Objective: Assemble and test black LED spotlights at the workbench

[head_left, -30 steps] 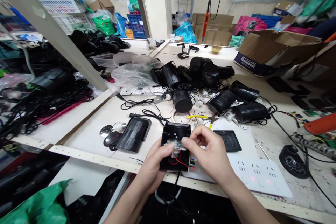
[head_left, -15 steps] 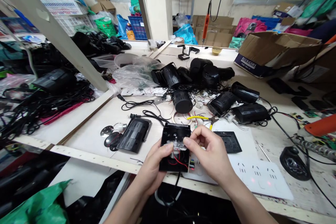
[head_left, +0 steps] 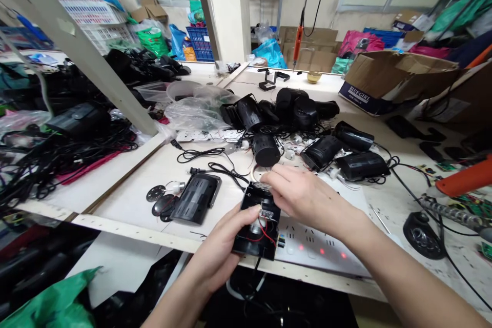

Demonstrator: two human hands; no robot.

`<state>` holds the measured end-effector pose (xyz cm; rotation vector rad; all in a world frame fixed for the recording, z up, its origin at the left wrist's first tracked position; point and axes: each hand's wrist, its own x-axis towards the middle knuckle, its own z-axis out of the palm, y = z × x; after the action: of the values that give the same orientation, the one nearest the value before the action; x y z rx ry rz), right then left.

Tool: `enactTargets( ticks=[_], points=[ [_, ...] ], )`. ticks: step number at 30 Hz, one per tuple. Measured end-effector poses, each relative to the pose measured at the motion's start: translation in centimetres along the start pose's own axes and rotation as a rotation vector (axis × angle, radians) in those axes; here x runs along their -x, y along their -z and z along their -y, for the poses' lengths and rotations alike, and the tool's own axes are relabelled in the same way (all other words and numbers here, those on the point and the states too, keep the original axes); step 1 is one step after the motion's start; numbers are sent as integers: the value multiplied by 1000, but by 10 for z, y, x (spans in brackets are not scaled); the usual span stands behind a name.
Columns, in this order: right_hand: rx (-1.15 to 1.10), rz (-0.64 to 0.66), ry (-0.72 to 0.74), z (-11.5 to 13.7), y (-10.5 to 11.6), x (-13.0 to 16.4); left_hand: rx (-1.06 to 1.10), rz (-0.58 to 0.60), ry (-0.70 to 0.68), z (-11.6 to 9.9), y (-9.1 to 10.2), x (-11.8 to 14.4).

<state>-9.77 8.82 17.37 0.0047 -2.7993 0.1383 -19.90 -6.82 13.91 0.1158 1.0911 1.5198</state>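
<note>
My left hand (head_left: pixel 226 238) grips an open black plastic housing (head_left: pixel 246 246) from its left side, thumb on a small clear plastic piece (head_left: pixel 266 213) inside. Below that piece sit a round metal motor (head_left: pixel 255 227) and red wires (head_left: pixel 265 234). My right hand (head_left: pixel 294 189) is over the upper right corner of the housing, its fingers bent and pressed together; what they hold is hidden. Under the right forearm lies a white power strip (head_left: pixel 313 261) with red lights. To the left rests a closed black housing (head_left: pixel 197 199) beside round black discs (head_left: pixel 163 205).
Several black housings (head_left: pixel 326 151) with wires and white sockets are heaped behind my hands. A clear plastic bag (head_left: pixel 198 107) lies left of them. An orange screwdriver (head_left: pixel 298 43) hangs above the back edge. A cardboard box (head_left: pixel 392 82) stands at the right rear.
My right hand has left the clear piece and moved up to the top corner of the housing. The left thumb stays on the piece. My right forearm now covers the flat black panel.
</note>
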Motion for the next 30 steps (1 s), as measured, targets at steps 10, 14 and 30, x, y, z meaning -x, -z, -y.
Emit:
enactTargets(
  ticks=[10,14,30],
  points=[
    [227,100,39,-1,6,-9,-162,85,-107,-4,-13,5],
    [279,-7,88,-3,-2,-7,-220,76,-113,-6,-14,5],
    [-481,-371,-321,0,6,14,20,-47,-113,-41,13,-4]
  ],
)
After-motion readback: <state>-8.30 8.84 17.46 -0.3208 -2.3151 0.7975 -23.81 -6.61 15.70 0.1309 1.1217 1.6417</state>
